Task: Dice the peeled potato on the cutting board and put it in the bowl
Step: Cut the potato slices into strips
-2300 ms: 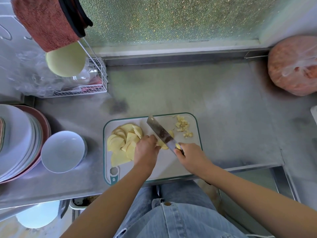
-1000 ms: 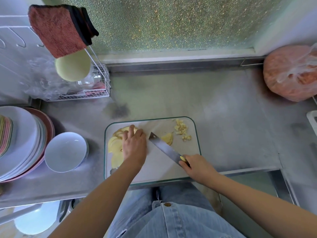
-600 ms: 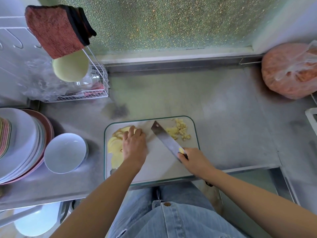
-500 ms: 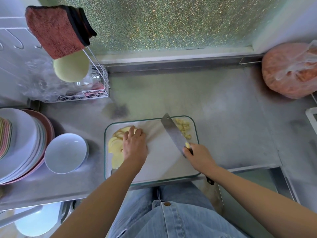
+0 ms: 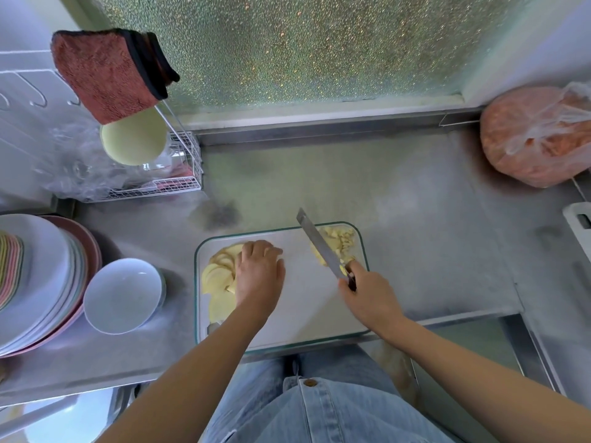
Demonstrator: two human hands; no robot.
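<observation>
A white cutting board (image 5: 303, 302) with a green rim lies on the steel counter. Pale yellow potato slices (image 5: 217, 276) are fanned out on its left side. My left hand (image 5: 259, 273) rests on those slices with curled fingers. My right hand (image 5: 367, 295) grips the handle of a knife (image 5: 319, 244) whose blade lies against a small heap of diced potato (image 5: 339, 244) at the board's far right corner. An empty white bowl (image 5: 123, 295) stands left of the board.
A stack of plates (image 5: 35, 279) sits at the far left. A wire rack (image 5: 179, 174) with a cloth and plastic stands behind it. A bagged orange bundle (image 5: 537, 135) lies at the back right. A sink opening (image 5: 473, 343) is at my right.
The knife has swept the cut pieces from the board's middle to its far right corner. My left hand moved left onto the slices and has stayed there.
</observation>
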